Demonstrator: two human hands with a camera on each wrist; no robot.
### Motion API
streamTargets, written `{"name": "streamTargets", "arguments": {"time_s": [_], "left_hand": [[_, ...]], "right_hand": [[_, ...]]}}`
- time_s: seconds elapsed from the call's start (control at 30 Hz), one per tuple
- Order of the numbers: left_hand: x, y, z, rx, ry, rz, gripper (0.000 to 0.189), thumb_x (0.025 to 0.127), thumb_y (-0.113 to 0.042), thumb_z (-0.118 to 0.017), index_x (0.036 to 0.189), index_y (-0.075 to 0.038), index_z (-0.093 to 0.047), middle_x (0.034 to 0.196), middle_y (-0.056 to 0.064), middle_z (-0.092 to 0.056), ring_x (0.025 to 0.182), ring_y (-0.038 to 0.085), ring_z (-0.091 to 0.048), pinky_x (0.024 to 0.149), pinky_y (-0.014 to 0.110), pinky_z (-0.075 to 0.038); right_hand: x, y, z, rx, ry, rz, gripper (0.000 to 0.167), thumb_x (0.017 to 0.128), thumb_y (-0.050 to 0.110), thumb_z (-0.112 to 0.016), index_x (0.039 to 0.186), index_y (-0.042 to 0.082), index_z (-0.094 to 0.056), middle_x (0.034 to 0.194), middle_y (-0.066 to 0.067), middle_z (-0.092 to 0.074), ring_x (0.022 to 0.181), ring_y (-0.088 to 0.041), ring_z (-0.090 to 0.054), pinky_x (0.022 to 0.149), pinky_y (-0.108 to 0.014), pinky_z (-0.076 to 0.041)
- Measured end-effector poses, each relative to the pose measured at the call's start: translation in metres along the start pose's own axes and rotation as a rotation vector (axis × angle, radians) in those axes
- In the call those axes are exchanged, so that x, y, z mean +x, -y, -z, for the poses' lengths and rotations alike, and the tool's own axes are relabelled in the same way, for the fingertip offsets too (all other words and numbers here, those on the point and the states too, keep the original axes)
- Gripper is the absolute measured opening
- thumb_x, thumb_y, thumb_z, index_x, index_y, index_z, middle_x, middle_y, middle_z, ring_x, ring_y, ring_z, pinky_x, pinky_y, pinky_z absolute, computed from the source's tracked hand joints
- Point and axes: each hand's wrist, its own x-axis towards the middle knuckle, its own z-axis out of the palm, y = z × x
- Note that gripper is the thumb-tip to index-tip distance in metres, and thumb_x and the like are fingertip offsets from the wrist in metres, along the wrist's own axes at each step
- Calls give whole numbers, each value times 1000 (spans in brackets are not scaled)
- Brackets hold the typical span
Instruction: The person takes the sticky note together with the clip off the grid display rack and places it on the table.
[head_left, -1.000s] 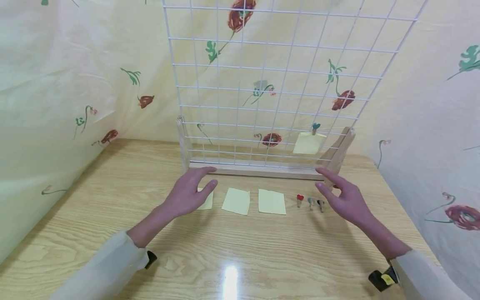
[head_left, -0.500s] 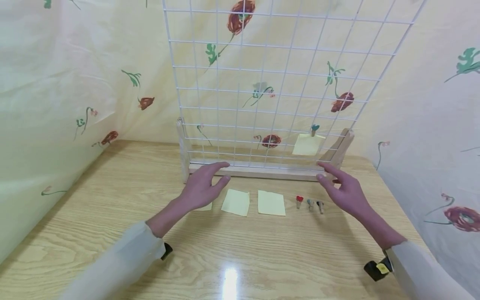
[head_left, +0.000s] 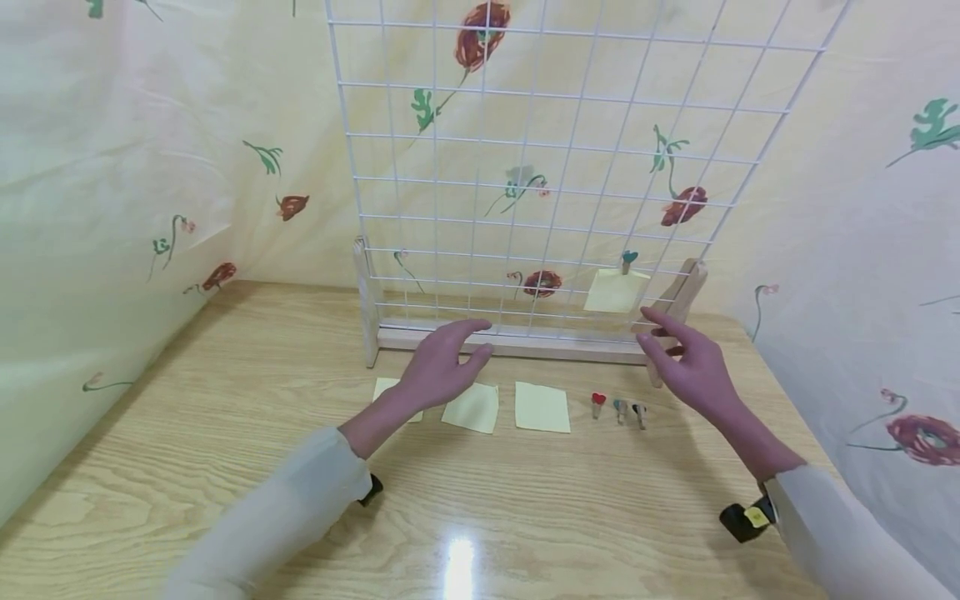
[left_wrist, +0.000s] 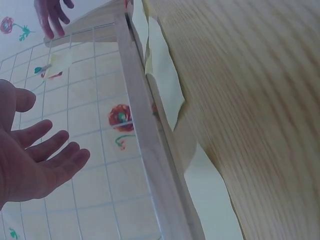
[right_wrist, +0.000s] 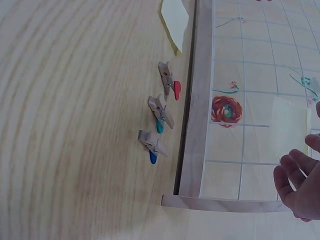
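My left hand hovers over the middle paper note, fingers relaxed, holding nothing. The left note is partly covered by that arm; the right note lies flat on the table. My right hand hangs in front of the stand's right post, fingers loosely bent with nothing in them. Close by, a pale yellow note hangs on the white wire grid from a clothespin with a teal heart. Three small wooden clothespins lie in a row: red-heart, teal and blue.
A wooden base with side posts holds the grid upright at the back of the wood-grain table. Flower-patterned cloth closes in the back and both sides.
My left hand has moved rightward, from above the left note to above the middle one. My right hand has risen slightly. Notes and clothespins have stayed put.
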Motion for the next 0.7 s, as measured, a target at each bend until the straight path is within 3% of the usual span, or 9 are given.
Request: {"name": "streamTargets", "arguments": {"time_s": [0.27,0.47,0.7], "left_hand": [[21,-10,-17,-8,21,-20,42,99,-31,-51,135,-9,-53,136,6,-56,129,24,-48,107,41,-39],[35,-20,-28,-47,38,-42,43,99,-30,-50,136,-7,-52,135,6,-57,126,24,-51,104,41,-42],[50,-28,-41,-88,44,-16,43,99,-30,-51,137,-10,-51,131,6,-60,119,23,-56,97,38,-47]], "right_hand": [[9,4,1,-12,-17,-21,46,99,29,-53,139,7,-51,132,-16,-57,102,-4,-53,73,-7,-42],[19,4,0,21,-40,-9,45,99,27,-54,138,5,-52,129,-17,-59,95,14,-48,72,-6,-43],[31,6,1,47,-67,-8,45,99,26,-54,138,5,-52,132,-17,-58,92,11,-50,70,-6,-43]]}}
